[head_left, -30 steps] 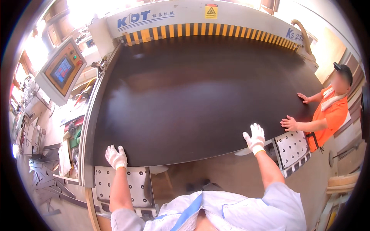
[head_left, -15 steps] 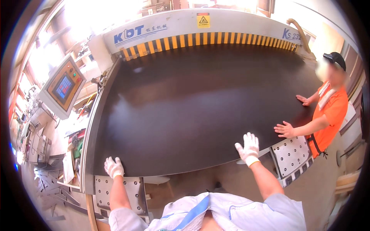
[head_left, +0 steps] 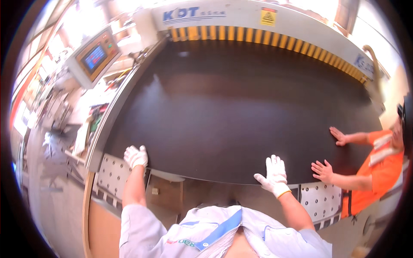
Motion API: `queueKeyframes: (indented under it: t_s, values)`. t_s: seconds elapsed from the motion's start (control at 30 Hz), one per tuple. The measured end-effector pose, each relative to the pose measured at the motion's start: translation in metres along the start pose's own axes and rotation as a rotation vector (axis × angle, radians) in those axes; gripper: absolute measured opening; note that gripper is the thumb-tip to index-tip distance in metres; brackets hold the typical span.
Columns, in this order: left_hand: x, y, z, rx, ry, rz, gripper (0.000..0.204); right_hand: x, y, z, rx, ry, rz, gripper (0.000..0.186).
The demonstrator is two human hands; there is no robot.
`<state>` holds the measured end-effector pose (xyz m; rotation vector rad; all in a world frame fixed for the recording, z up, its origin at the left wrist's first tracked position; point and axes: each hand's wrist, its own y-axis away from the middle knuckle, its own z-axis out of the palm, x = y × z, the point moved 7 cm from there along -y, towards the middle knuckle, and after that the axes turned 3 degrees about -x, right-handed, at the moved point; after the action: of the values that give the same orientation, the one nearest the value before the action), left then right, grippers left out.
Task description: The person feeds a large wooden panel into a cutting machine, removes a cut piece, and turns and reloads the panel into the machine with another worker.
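Observation:
A large dark brown, smooth panel (head_left: 223, 120) lies flat on the bed of a panel saw in front of me. My left hand (head_left: 136, 156), in a white glove, rests on its near edge close to the left corner, fingers stretched out. Farther right, my right hand (head_left: 272, 175), in a white glove with a yellow cuff, lies flat on the panel near the same edge, thumb spread. Neither hand grips anything. At the right, a co-worker in an orange shirt (head_left: 378, 172) has a far hand (head_left: 339, 136) and a near hand (head_left: 323, 171) laid open on the panel.
Across the far side runs the machine's pale beam (head_left: 241, 15) with a black-and-yellow striped curtain (head_left: 241, 33). A control screen (head_left: 94, 56) stands at the left. Perforated support tables (head_left: 112, 173) (head_left: 319, 200) lie at the near edge. Offcuts clutter the left side.
The view has turned, so the machine's beam slants and the co-worker appears lower and farther right. Both my hands stay flat on the panel; the co-worker's hands also remain on it.

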<state>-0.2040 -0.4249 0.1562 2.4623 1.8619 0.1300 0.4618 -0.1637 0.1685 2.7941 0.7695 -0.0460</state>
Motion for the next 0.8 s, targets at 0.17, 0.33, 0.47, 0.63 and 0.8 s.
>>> queueKeyframes:
  t_s: [0.17,0.33,0.47,0.63,0.8]
  values:
    - [0.016,0.022,0.019,0.008,0.083,-0.014,0.099,0.008,-0.002,0.015,0.142,-0.05,-0.116,0.113]
    - [-0.003,0.017,0.026,0.069,0.109,-0.027,0.099,0.0,-0.005,0.015,0.177,-0.1,-0.131,0.109]
    - [0.001,0.021,0.023,0.06,0.089,-0.03,0.097,0.0,-0.007,0.024,0.198,-0.096,-0.141,0.108]
    - [0.01,0.019,0.015,0.023,0.092,-0.035,0.097,-0.001,-0.006,0.013,0.244,-0.112,-0.128,0.103]
    - [0.008,0.02,0.007,0.049,0.114,-0.03,0.096,-0.005,-0.004,0.009,0.278,-0.095,-0.15,0.102]
